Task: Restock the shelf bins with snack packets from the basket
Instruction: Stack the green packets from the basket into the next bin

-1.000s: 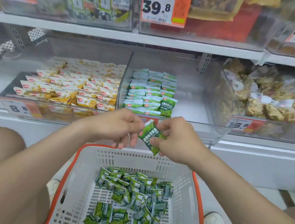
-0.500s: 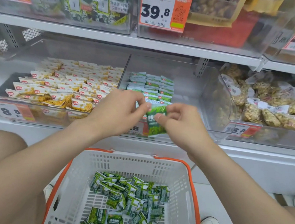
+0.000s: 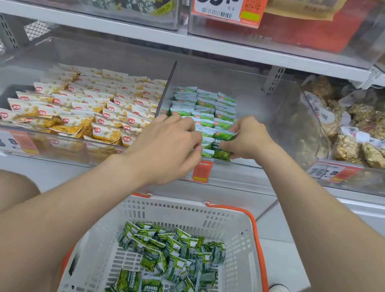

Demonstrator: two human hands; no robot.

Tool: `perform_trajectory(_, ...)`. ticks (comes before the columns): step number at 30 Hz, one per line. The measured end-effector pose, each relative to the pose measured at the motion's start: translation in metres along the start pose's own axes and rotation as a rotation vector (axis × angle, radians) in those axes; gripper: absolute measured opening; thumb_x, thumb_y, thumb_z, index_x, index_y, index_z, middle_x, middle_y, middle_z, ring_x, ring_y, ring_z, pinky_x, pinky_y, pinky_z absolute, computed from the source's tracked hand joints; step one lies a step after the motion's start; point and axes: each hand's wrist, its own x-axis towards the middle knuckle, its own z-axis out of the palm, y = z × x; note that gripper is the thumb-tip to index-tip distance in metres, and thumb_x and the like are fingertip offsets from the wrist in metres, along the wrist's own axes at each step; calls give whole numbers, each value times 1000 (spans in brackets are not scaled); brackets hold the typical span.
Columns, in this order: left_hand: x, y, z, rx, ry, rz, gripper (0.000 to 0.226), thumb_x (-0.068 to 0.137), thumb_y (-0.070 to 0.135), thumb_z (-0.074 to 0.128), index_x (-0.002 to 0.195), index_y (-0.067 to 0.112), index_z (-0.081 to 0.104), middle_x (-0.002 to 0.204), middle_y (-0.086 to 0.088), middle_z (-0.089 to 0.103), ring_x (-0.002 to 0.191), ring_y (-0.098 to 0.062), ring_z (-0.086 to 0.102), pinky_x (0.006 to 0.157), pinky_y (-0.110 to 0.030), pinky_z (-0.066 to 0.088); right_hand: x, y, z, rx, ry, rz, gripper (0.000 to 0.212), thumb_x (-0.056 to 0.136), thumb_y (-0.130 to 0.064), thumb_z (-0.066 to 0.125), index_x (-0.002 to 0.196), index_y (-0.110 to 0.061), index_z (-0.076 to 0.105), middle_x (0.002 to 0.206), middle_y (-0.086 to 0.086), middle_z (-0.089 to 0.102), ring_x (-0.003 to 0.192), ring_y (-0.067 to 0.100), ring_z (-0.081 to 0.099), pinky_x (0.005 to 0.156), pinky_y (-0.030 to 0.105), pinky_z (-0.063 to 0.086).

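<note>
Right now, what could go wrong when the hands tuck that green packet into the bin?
1. The right hand pinches the green packet right at the bin's front wall. A loose grip could drop it outside, maybe back into the basket.
2. The left hand sits right by the neat green rows, so a nudge might topple them.
3. The yellow packets lie just past the divider, so a packet could slip into the wrong side.

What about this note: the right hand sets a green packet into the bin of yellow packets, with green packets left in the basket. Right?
Wrong bin. In the head view the right hand sets the green packet into the middle bin, at the front of its green rows. The basket does hold green packets.
</note>
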Motion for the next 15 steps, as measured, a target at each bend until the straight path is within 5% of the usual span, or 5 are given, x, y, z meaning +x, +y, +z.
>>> perform_trajectory(6, 2, 3, 2, 41, 5, 32, 46, 100, 42, 23, 91, 28, 67, 94, 5, 63, 87, -24, 61, 85, -45, 41, 16, 0, 4, -60, -12, 22, 40, 76, -24, 89, 106, -7, 69, 100, 8, 73, 105, 27, 68, 88, 38, 59)
perform_trajectory(12, 2, 3, 2, 21, 10, 32, 41, 100, 39, 26, 83, 28, 62, 82, 6, 57, 79, -24, 59, 80, -42, 39, 16, 3, 8, 6, 111, -62, 39, 72, -26, 93, 94, -18, 62, 94, 7, 65, 105, 24, 57, 75, 27, 44)
perform_trajectory(15, 1, 2, 3, 20, 19, 37, 41, 100, 39, 27, 84, 27, 63, 81, 6, 57, 80, -24, 59, 80, -43, 40, 13, 7, 10, -90, 129, 3, 42, 72, -42, 90, 81, -14, 59, 69, 6, 71, 83, 19, 70, 70, 32, 56)
